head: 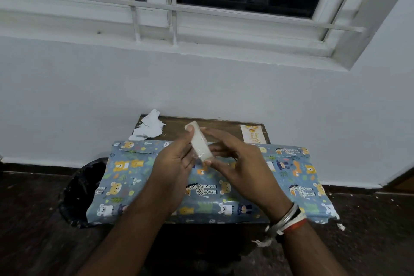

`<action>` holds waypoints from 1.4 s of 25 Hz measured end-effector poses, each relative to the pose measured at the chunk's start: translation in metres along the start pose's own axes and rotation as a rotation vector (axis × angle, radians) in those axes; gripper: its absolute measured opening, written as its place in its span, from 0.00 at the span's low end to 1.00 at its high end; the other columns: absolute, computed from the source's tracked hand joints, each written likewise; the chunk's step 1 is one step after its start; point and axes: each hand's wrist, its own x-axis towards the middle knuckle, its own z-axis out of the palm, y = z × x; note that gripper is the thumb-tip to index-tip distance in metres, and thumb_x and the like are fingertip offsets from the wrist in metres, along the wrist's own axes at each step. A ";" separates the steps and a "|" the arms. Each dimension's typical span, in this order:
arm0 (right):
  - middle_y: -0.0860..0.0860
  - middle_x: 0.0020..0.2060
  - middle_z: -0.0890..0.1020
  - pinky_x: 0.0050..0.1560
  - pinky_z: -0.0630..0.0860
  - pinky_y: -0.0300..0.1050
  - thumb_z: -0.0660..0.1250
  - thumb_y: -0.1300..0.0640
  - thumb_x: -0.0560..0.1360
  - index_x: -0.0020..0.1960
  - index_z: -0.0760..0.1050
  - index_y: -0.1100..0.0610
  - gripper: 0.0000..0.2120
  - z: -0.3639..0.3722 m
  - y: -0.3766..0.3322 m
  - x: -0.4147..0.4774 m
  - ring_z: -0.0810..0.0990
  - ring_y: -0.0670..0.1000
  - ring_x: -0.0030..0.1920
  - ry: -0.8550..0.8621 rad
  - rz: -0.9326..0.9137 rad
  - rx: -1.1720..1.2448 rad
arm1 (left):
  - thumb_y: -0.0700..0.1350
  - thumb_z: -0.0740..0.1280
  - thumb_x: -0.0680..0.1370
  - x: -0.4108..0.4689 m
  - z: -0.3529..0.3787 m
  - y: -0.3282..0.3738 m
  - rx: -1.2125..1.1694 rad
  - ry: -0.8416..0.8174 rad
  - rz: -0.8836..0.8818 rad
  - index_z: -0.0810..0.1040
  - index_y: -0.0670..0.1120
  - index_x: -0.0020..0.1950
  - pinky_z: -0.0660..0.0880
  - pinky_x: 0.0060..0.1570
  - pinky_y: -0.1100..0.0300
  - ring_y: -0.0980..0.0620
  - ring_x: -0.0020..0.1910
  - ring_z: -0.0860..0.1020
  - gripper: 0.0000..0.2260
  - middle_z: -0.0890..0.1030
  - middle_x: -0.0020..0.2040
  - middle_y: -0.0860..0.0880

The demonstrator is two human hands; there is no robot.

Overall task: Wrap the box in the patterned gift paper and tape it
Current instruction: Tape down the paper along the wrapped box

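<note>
Above the box (201, 188), in the head view, both hands meet on one roll of tape (200, 143). Left hand (177, 163): thumb on the roll's far end, fingers curled beneath it, a firm grasp. Right hand (237, 163): fingertips pinched against the roll's side and near end. Whether a free end of tape has been lifted cannot be told.

Box: lies across a small table (201, 122), entirely hidden under the paper (125, 177). The paper is drawn over the top, and a folded edge shows along the box's far side. At the box's left and right ends the paper juts out loose and unfolded.

Beyond the box's far-left corner lie white scraps (150, 127). Beyond its far-right corner lies a card (253, 133). A dark bin (80, 186) stands on the floor just left of the box.

Assessment: the step in hand appears to be readying tape for the long seam. Both end folds are outstanding, so the task is judged roughly midway.

Next move calls for finding the tape's end, pulling off a short strip and tearing it cleanly. One hand must then come down to pin the paper so the strip can be pressed across the seam. With neither hand on the paper, the overlap may spring open.
</note>
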 end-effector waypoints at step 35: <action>0.44 0.45 0.83 0.44 0.79 0.53 0.73 0.57 0.78 0.48 0.83 0.49 0.03 -0.014 0.005 0.014 0.82 0.50 0.44 0.135 -0.003 -0.017 | 0.47 0.66 0.83 -0.010 -0.027 -0.004 0.988 -0.135 0.487 0.85 0.51 0.46 0.63 0.57 0.80 0.73 0.75 0.58 0.10 0.75 0.58 0.77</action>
